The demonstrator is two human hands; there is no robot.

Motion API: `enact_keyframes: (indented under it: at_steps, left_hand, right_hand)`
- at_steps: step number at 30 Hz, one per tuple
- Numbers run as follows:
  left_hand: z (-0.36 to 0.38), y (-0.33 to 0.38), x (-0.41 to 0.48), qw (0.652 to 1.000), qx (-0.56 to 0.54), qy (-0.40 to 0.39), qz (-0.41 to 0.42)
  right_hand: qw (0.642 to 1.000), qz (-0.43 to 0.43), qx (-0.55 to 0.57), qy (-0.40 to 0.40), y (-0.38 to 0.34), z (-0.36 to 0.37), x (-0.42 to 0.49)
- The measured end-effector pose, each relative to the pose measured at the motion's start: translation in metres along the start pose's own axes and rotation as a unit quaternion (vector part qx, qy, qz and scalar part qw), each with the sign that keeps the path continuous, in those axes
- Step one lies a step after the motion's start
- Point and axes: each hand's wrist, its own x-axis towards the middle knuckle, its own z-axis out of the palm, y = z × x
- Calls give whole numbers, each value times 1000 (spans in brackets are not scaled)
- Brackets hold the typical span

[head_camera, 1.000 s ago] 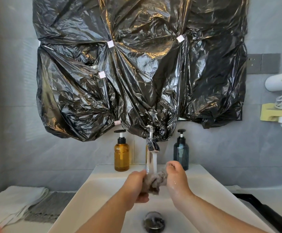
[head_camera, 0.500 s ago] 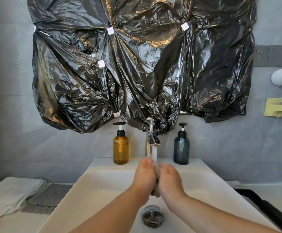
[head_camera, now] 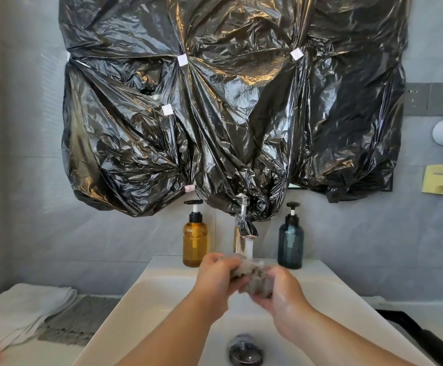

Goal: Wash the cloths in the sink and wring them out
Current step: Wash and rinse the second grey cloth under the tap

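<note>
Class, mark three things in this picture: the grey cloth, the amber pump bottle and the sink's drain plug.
grey cloth [head_camera: 256,274]: head view, its bunched, wet middle.
amber pump bottle [head_camera: 195,241]: head view, middle of its body.
drain plug [head_camera: 245,351]: head view, its metal top.

Bright daylight, glare on black plastic [head_camera: 231,114], wide-angle edge distortion

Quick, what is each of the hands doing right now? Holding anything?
Left hand: closed, gripping the grey cloth under the tap.
Right hand: closed, gripping the same cloth.
</note>
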Motion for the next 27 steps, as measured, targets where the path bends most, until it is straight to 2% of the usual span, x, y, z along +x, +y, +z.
enact_keyframes:
  at_steps: [3, 5, 8, 10, 12, 14, 16, 18, 20, 22, 25, 27]
  left_hand:
    - [-1, -3, 6, 996, -92, 3, 18]
    - [0, -6, 8, 995, -98, -12, 10]
    - [6, -11, -1, 997, -8, -73, -1]
    - [12, -12, -5, 992, 40, -122, -17]
    - [12, -9, -4, 986, 72, -144, -42]
    - [8, -7, -6, 970, 147, -176, -79]
    - [3, -8, -13, 931, 254, -236, -117]
    - [0, -10, -18, 897, 345, -250, -120]
    - [-6, -9, -18, 907, 361, -197, -93]
    - [-14, -5, -12, 939, 302, -147, -77]
    - [-19, -9, -5, 966, 185, -142, -110]
    - [-14, -20, -1, 975, 145, -121, -119]
  right_hand:
    - [995, 27, -47, -84, 9, 9, -15]
    - [995, -18, -82, -60, 13, 15, -15]
    - [972, -151, -180, 1, 16, 15, -6]
    - [957, -190, -215, 31, 10, 12, -2]
    - [948, -199, -245, 45, 2, 8, 3]
    - [954, -188, -229, 33, -1, 3, 7]
    - [950, -175, -255, 29, 1, -4, 11]
    - [950, -166, -258, 49, 1, -12, 14]
    - [964, -150, -213, 56, -4, -16, 11]
    - [979, -124, -157, 40, -9, -16, 5]
    - [992, -108, -70, 7, -12, -11, -2]
    - [996, -94, -11, -7, -11, -8, -5]
